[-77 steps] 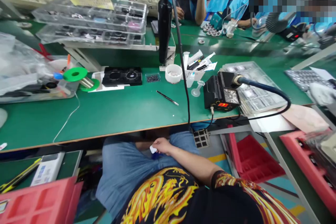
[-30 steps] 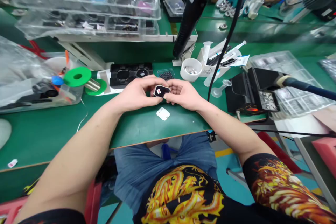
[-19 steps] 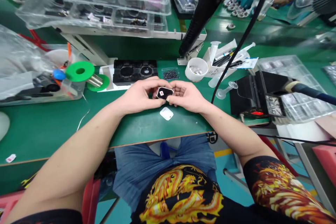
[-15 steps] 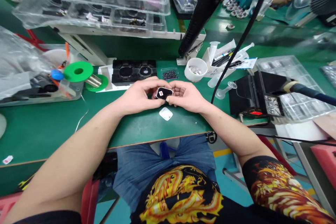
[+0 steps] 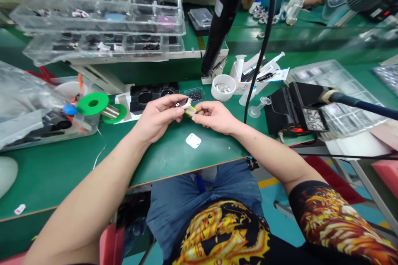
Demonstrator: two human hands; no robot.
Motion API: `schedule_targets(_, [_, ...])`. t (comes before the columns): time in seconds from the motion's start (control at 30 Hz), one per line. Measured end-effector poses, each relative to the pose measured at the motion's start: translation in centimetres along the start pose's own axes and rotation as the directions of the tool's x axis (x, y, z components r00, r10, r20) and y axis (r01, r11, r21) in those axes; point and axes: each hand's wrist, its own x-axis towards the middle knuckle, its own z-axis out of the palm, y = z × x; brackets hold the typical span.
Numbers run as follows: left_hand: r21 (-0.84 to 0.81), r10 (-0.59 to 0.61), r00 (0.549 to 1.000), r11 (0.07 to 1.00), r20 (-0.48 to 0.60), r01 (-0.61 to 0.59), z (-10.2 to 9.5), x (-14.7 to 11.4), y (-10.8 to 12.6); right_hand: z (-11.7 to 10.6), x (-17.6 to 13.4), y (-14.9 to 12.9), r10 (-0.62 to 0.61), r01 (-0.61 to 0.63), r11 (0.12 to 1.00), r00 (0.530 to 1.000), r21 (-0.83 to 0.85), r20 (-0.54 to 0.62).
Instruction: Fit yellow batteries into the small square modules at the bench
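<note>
My left hand holds a small dark device casing with a white rim, pinched between thumb and fingers and tilted. In my right hand, thumb and fingertips grip a flat silver piece with yellow edges, which looks like a small pouch battery. It meets the casing's right side; whether the two are joined I cannot tell. On the green bench just below the hands lies a white rounded-square cover.
Behind the hands are a black tray, a box of tiny screws and a white tub. A solder spool stands left, a soldering station right. A black flexible tube hangs overhead.
The casing has turned in my left hand. The yellow-edged silver piece now shows between the hands, which are slightly farther apart. The head view has shifted.
</note>
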Motion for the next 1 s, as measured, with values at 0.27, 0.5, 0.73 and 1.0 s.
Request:
schedule_targets(0.27, [-0.128, -0.107, 0.994, 0.986, 0.037, 0.111, -0.2, 0.6, 0.1, 0.3, 0.0, -0.3, -0.022, 0.023, 0.998, 1.000, 0.059, -0.022])
schedule_targets(0.5, [-0.229, -0.246, 0.968, 0.940, 0.052, 0.251, 0.0, 0.7, 0.3, 0.3, 0.3, 0.3, -0.087, 0.088, 0.993, 0.996, 0.073, -0.017])
schedule_targets(0.73, [-0.211, -0.273, 0.959, 0.935, 0.082, 0.284, 0.5, 0.5, 0.5, 0.5, -0.6, 0.7, -0.326, 0.275, 0.906, 0.938, -0.321, -0.116])
schedule_targets(1.0, [-0.180, -0.285, 0.948, 0.934, 0.140, 0.307, 0.6, 0.2, 0.8, 0.8, -1.0, 0.1, -0.402, 0.330, 0.848, 0.911, -0.415, -0.096])
